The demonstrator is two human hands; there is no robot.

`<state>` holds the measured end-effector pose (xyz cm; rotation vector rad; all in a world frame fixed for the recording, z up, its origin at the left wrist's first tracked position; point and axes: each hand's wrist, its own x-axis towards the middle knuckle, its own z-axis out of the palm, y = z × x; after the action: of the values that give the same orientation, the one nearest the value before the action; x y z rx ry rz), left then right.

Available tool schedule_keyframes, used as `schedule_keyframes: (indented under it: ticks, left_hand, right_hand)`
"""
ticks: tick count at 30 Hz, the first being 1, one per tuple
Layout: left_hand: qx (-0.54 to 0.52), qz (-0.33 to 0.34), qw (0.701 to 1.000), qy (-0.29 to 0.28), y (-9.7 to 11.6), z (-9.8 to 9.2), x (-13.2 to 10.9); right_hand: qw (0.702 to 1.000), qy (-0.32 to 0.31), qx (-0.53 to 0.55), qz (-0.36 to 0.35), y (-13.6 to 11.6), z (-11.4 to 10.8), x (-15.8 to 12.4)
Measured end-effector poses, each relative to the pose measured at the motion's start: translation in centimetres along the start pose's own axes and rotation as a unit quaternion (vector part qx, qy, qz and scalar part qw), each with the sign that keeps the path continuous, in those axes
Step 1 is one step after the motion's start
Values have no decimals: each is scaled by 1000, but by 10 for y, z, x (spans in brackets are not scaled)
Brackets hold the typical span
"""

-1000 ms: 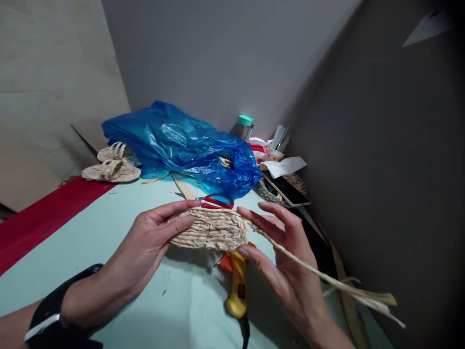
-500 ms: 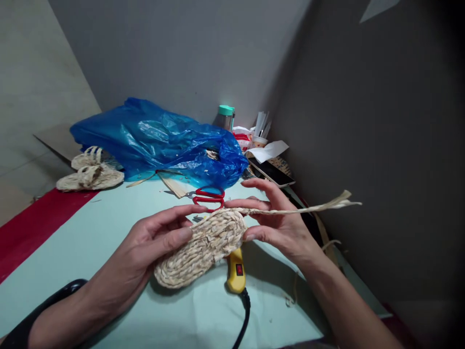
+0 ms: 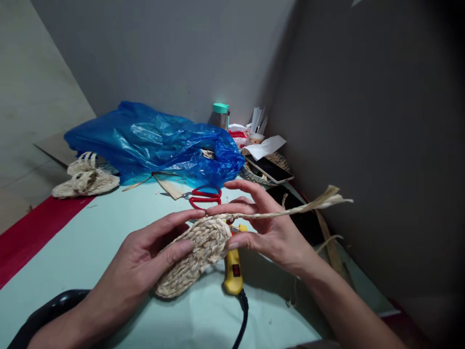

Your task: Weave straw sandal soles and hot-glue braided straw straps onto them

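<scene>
My left hand (image 3: 145, 257) grips a woven straw sole (image 3: 192, 254) between thumb and fingers, holding it tilted above the pale green table (image 3: 90, 242). My right hand (image 3: 261, 228) pinches the sole's far end, where a loose twisted straw strand (image 3: 290, 209) runs off to the right over my fingers. A yellow glue gun (image 3: 232, 269) with a black cord lies on the table just under the sole. Red-handled scissors (image 3: 203, 196) lie beyond my hands.
A blue plastic bag (image 3: 152, 140) fills the back of the table. A finished straw sandal (image 3: 85, 179) lies at the back left by a red strip (image 3: 32, 232). A bottle with a green cap (image 3: 220, 115), a cup, paper and a phone (image 3: 269, 167) crowd the corner.
The sole has turned from level to tilted, its near end dropped toward me. The strand's free end swung up from low right to level on the right. The view shifted.
</scene>
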<state>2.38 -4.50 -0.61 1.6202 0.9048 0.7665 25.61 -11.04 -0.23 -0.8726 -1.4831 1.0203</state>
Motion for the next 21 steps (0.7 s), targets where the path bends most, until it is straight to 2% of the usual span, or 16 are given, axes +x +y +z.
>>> schedule_keyframes:
  ticks: [4,6,9,12,15,21]
  left_hand:
    - [-29,-26,999,30,2,1,3]
    - [-39,-32,997,63,3,1,4]
    - [-49,-37,992,113,3,3,6]
    - [-64,-42,989,127,2,5,6]
    - [-87,-38,990,106,1,7,4]
    - [-85,-23,991,97,-2,10,-1]
  right_hand:
    - [1000,22,-7,2,-2,6,0]
    - [998,63,-9,16,-4,8,-1]
    - [988,112,-88,55,-7,12,-3]
    - [978,64,-178,84,-11,17,-3]
    - [973,19,-217,76,-12,24,-3]
    - [969,24,-238,55,-10,33,-5]
